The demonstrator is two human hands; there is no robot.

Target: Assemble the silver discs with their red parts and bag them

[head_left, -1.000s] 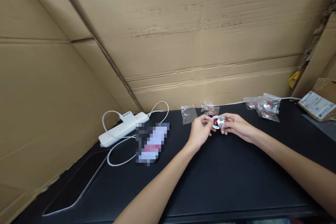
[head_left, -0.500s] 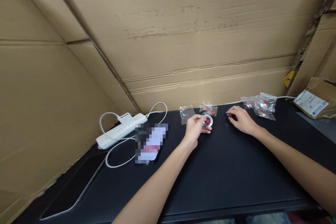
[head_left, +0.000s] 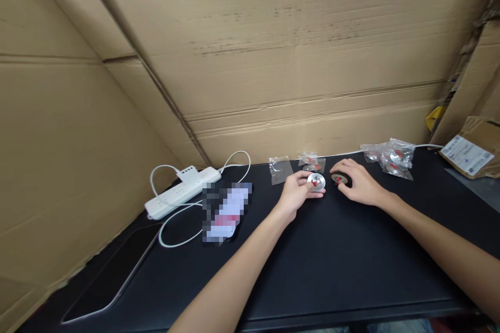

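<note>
My left hand (head_left: pixel 296 193) pinches a small round silver disc with a red centre (head_left: pixel 316 181) just above the black tabletop (head_left: pixel 336 265). A little to its right, my right hand (head_left: pixel 357 183) curls its fingers over a second small silver and red disc (head_left: pixel 339 179) that lies low against the table. The two discs are a few centimetres apart. Right behind them lie an empty clear plastic bag (head_left: pixel 280 169) and a small bagged red and silver part (head_left: pixel 311 160).
A heap of clear bags with the same parts (head_left: pixel 390 157) lies at the back right. A white power strip (head_left: pixel 181 190) with looping cable and a blurred phone-like object (head_left: pixel 226 212) sit at the left. Cardboard walls (head_left: pixel 273 57) enclose the table; a labelled box (head_left: pixel 471 153) is far right.
The hands had the two discs together, then drew apart. The right hand went out to the right and has come back close to the left with its disc.
</note>
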